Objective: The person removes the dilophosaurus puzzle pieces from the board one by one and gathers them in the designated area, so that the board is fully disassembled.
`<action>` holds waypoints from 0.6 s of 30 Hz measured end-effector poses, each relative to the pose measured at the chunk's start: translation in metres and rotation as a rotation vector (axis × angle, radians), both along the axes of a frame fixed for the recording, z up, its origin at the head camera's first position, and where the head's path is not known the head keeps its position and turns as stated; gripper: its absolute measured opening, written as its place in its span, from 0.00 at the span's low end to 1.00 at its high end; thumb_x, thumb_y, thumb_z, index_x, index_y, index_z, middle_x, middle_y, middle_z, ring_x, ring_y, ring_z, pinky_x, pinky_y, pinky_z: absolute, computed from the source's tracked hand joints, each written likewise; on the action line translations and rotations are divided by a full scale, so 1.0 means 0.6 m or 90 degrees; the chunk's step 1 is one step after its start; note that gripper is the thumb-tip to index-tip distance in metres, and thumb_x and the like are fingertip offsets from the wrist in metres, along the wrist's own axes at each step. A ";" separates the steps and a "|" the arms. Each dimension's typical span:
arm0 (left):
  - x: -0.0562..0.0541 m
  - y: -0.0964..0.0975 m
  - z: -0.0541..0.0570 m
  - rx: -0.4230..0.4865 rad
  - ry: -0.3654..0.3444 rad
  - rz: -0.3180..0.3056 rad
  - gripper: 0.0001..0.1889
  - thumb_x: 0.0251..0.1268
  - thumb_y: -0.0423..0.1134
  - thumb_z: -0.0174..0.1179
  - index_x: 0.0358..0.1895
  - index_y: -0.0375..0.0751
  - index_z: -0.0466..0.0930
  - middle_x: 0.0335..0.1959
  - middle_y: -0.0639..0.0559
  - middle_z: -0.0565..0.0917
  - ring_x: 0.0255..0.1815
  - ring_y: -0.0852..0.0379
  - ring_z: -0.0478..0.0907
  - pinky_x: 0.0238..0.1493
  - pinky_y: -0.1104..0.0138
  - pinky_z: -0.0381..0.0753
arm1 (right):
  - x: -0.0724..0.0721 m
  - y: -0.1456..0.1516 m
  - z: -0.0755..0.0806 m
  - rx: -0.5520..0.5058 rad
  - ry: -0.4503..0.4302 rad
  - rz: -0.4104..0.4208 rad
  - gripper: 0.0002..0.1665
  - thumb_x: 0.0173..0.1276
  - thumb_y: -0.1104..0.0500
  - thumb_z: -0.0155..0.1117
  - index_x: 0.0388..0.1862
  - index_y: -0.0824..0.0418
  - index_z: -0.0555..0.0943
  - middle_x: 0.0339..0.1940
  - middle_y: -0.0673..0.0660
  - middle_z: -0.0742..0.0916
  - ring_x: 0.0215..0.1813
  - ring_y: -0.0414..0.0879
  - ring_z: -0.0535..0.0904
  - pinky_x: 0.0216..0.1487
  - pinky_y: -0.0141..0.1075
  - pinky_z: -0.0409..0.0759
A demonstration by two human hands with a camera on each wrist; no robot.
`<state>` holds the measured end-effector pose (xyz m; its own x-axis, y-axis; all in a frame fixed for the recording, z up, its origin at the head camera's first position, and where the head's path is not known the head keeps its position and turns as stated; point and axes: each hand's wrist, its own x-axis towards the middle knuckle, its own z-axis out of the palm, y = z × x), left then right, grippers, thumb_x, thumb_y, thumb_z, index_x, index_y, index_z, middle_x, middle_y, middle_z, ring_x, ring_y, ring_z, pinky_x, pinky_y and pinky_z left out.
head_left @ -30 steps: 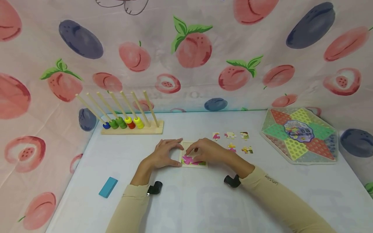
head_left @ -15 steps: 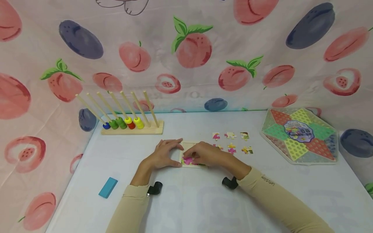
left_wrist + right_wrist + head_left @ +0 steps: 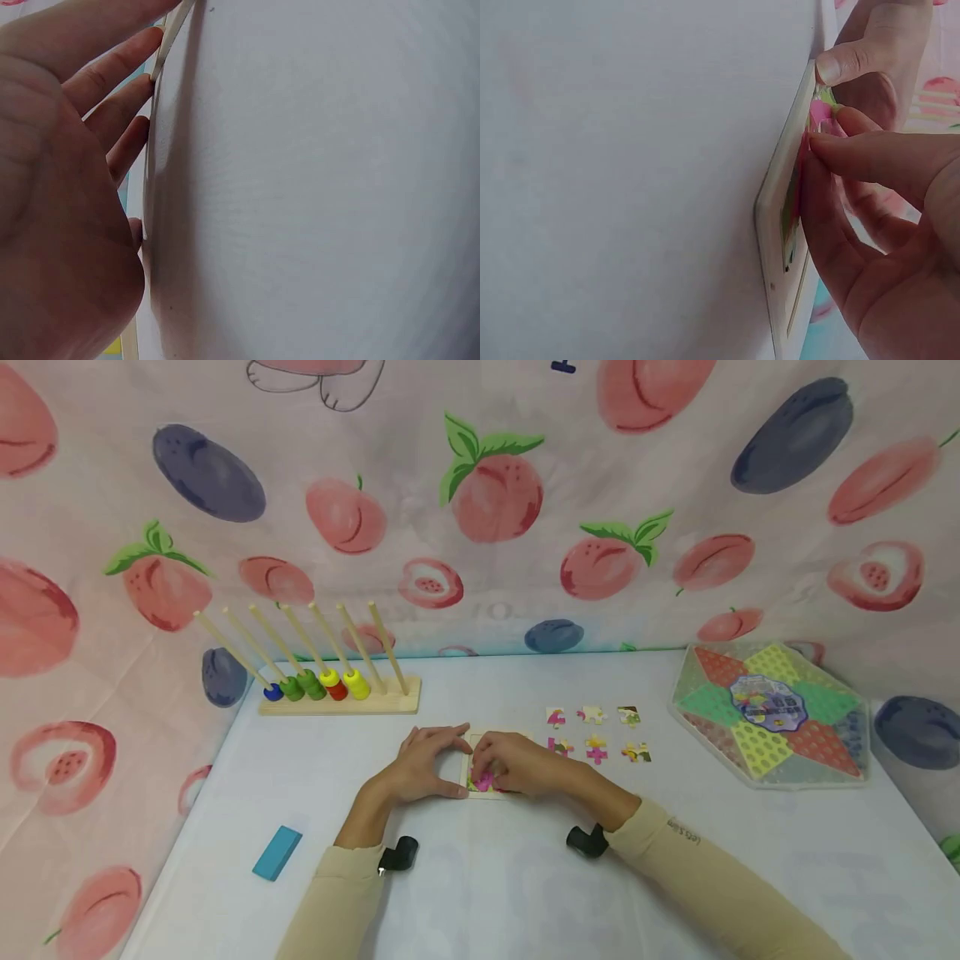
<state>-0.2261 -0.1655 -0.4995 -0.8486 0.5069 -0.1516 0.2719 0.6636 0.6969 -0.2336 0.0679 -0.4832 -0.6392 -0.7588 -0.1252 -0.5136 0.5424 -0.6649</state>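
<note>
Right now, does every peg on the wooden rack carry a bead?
No, the two rightmost pegs stand bare from tip to base.

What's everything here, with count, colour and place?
Puzzle tray: one, pale wood, centre
Puzzle pieces in tray: count unclear, pink, green, near half
Loose puzzle pieces: six, multicoloured, right of tray
Bead rack: one, wood; blue, green, yellow, red beads, back left
Chinese checkers board: one, red, yellow, green, back right
Block: one, blue, front left
Tabletop: one, white, underneath
Fruit-print backdrop: one, pink, behind
Wrist cameras: two, black, front centre
Sleeves: two, beige, front
Left hand: one, bare, tray's left edge
Right hand: one, bare, over tray
</note>
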 end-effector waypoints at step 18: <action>0.002 0.008 0.000 -0.003 0.018 -0.005 0.30 0.50 0.46 0.79 0.59 0.53 0.80 0.77 0.53 0.71 0.81 0.44 0.58 0.82 0.37 0.34 | 0.008 0.009 -0.003 -0.060 0.044 -0.032 0.04 0.64 0.61 0.75 0.38 0.58 0.92 0.43 0.50 0.85 0.45 0.38 0.81 0.51 0.27 0.82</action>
<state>-0.2251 -0.1609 -0.4994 -0.8485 0.5130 -0.1299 0.2969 0.6646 0.6857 -0.2288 0.0733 -0.4848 -0.6817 -0.7316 -0.0100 -0.5331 0.5060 -0.6781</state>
